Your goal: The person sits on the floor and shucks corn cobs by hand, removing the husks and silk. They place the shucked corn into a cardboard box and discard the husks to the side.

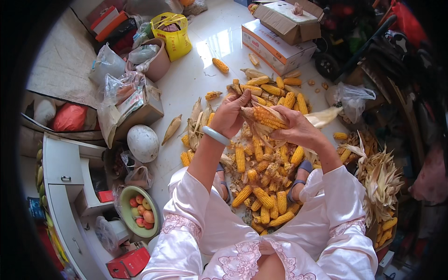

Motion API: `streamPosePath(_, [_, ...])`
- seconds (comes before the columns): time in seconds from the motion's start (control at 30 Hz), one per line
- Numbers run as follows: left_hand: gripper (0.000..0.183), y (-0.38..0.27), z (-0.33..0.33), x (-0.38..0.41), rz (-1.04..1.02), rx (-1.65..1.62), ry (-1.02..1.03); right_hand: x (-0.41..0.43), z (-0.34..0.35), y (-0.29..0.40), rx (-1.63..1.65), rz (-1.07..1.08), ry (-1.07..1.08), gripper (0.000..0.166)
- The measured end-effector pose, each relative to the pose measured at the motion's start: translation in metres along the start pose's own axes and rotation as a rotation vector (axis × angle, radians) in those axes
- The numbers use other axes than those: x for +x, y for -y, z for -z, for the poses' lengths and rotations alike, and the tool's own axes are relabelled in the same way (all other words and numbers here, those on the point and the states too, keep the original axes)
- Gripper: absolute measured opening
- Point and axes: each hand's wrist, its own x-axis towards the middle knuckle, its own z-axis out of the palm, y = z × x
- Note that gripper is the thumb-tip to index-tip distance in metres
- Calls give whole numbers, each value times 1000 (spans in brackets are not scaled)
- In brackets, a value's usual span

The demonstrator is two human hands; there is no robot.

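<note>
Between my two hands is a partly husked ear of corn (266, 117), its yellow kernels bare along the middle. My left hand (229, 113) pinches strips of dry husk at the ear's left end. Around the right end of the ear, my right hand (295, 126) is closed, with the thumb below it. A long pale husk leaf (323, 118) sticks out to the right behind this hand. Under both hands, a heap of husked corn cobs (264, 199) covers the floor between my feet, mixed with husk scraps and silk.
To the right, a bundle of dry husks (381, 175) rises above more cobs (386, 227). A cardboard carton (276, 45) stands beyond the heap. At left are a white round object (142, 143), a green basin (156, 206) of apples and a yellow bag (176, 42). An unhusked ear (172, 129) lies on the floor.
</note>
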Motion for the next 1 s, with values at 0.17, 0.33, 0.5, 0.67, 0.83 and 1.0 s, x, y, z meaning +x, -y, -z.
streamPosePath(0.17, [21,20,3,10,-39,-126,-114,9,-5,-40,-544,371,-376,51])
streamPosePath(0.33, [23,35,18,16,-120,-291,-146,6,-22,-17,341,107,-222,51])
streamPosePath(0.5, [25,38,-6,12,-25,-349,-22,20,-30,-29,420,248,-426,55])
streamPosePath(0.67, [27,28,-41,-6,45,-372,-70,15,-8,-21,566,129,-719,38])
streamPosePath(0.83, [27,13,-16,-3,31,-304,126,10,29,-36,522,232,-1007,45])
streamPosePath(1.0, [26,8,-4,1,-49,339,-151,-4,41,-20,364,261,-1059,39])
